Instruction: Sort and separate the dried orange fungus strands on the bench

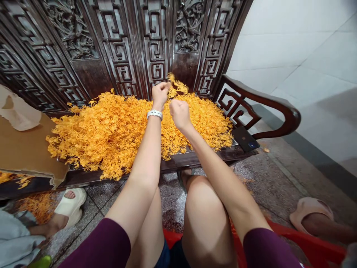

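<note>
A large heap of frilly yellow-orange plastic-looking sprigs (111, 126) covers much of the dark wooden bench seat. Above the heap, my left hand (160, 93), with a white band on its wrist, has its fingers pinched together at a blurred orange sprig (178, 86). My right hand (180, 114) is closed in a fist just below and to the right of that sprig. Whatever its fingers grip is hidden from me. The two hands are close but apart.
A carved wooden backrest (134, 48) rises behind the heap, with a curved armrest (267, 100) at right. A phone (245, 139) lies on the seat's right end. At left stands a cardboard box (28, 149). Other people's sandalled feet show at both sides; loose orange bits (39, 204) litter the floor.
</note>
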A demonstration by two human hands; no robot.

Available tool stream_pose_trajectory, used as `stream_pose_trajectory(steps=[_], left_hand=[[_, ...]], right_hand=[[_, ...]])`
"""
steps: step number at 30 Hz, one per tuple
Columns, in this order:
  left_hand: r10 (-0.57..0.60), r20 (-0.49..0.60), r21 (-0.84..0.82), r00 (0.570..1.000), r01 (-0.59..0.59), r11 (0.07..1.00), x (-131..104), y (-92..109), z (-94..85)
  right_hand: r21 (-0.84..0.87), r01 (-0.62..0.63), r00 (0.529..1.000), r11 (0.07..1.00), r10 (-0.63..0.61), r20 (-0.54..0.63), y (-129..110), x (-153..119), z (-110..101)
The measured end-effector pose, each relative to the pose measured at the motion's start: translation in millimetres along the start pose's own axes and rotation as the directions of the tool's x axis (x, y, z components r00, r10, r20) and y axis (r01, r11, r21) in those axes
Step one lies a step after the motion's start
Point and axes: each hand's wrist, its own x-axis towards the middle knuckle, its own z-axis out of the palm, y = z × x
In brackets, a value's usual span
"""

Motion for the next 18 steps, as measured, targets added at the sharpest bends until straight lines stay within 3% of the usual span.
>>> stream_pose_trajectory(steps=[1, 2, 4, 5, 6, 7, 8, 9, 10, 11, 14, 16, 18], left_hand=[[-0.031, -0.087, -0.005, 0.996, 0.030, 1.000, 0.5, -2.9, -4.3], [-0.062, -0.154, -0.015, 0.986, 0.061, 0.998, 0.9, -5.5, -9.3], [-0.114, -0.220, -0.036, 0.969, 0.109, 0.993, 2.0, -8.2, -19.4], [-0.122, -0.239, -0.046, 0.963, 0.115, 0.992, 2.8, -7.9, -23.6], [-0.121, -0.250, -0.055, 0.961, 0.111, 0.992, 3.9, -6.5, -26.9], [-0.119, -0.260, -0.069, 0.958, 0.105, 0.992, 5.1, -4.2, -29.2], [-0.116, -0.268, -0.086, 0.956, 0.096, 0.992, 6.5, -1.5, -30.5], [-0.112, -0.275, -0.101, 0.955, 0.087, 0.991, 7.7, 1.2, -31.1], [-0.108, -0.277, -0.111, 0.955, 0.080, 0.991, 8.9, 3.6, -31.3], [-0.105, -0.279, -0.117, 0.954, 0.075, 0.990, 9.8, 5.2, -31.2], [-0.084, -0.281, -0.116, 0.956, 0.053, 0.992, 11.5, 4.5, -30.7], [-0.061, -0.262, -0.105, 0.963, 0.034, 0.994, 12.7, 0.4, -30.4], [-0.031, -0.231, -0.088, 0.972, 0.011, 0.996, 14.9, -4.5, -29.7]], right_hand=[[-0.036, 0.060, 0.982, 0.998, -0.052, 0.183, -8.5, -5.9, 3.7], [-0.053, 0.111, 0.917, 0.992, -0.082, 0.391, -17.7, -12.2, 8.1], [-0.032, 0.133, 0.680, 0.991, -0.068, 0.730, -34.2, -22.7, 16.8], [0.000, 0.089, 0.591, 0.996, -0.053, 0.805, -39.5, -25.6, 20.2], [0.045, 0.008, 0.574, 0.999, -0.042, 0.817, -41.9, -26.5, 22.3], [0.114, -0.099, 0.632, 0.989, -0.026, 0.775, -41.1, -25.4, 23.0], [0.211, -0.211, 0.733, 0.955, 0.012, 0.680, -37.3, -22.5, 22.5], [0.332, -0.304, 0.838, 0.893, 0.085, 0.539, -31.1, -18.6, 20.9], [0.457, -0.367, 0.903, 0.810, 0.191, 0.385, -23.3, -14.2, 18.6], [0.566, -0.401, 0.916, 0.721, 0.311, 0.253, -15.0, -10.0, 16.0], [0.731, -0.445, 0.812, 0.518, 0.577, 0.086, 5.2, -3.2, 8.8], [0.752, -0.453, 0.776, 0.479, 0.627, 0.068, 10.4, -3.4, 5.9], [0.749, -0.444, 0.783, 0.491, 0.619, 0.059, 10.6, -4.3, 4.4]])
